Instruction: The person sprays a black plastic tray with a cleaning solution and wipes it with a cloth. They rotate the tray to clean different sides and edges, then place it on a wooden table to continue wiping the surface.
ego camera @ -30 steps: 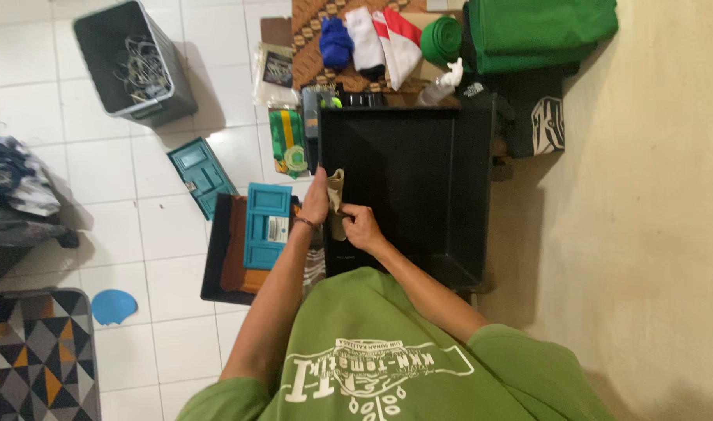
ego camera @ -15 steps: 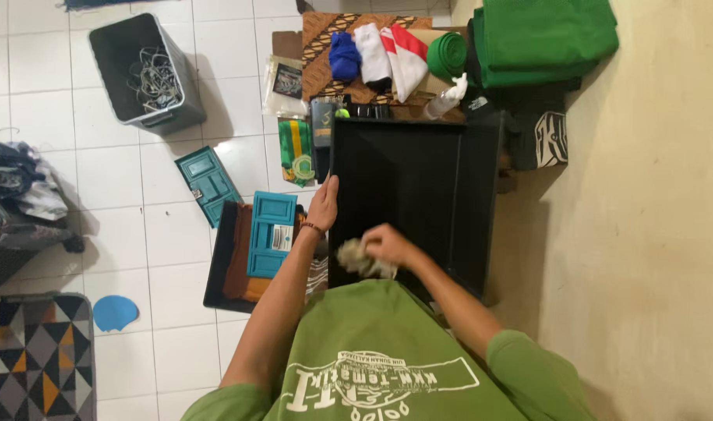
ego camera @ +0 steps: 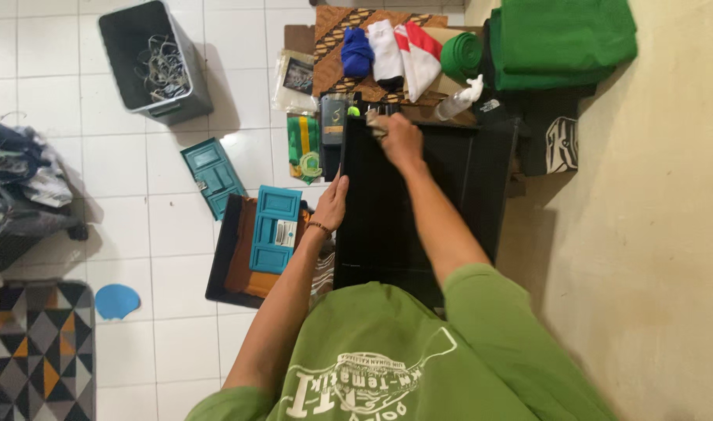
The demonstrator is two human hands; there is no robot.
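A large black plastic crate (ego camera: 481,195) stands on the floor in front of me. My left hand (ego camera: 332,204) rests on its left rim, fingers laid flat against the edge, a thin band on the wrist. My right arm reaches across the crate to its far left corner, where my right hand (ego camera: 399,136) is closed on a crumpled beige cloth (ego camera: 375,122) pressed against the inside wall near the rim.
Folded cloths in blue, white, red and green (ego camera: 419,51) lie beyond the crate, with a spray bottle (ego camera: 459,99). A grey bin of wires (ego camera: 158,62), teal boxes (ego camera: 275,228) on a black tray, a patterned mat (ego camera: 37,351) and a cream wall at right.
My right hand moved with the cloth from the crate's near left corner to its far left corner. My left hand stayed on the left rim.
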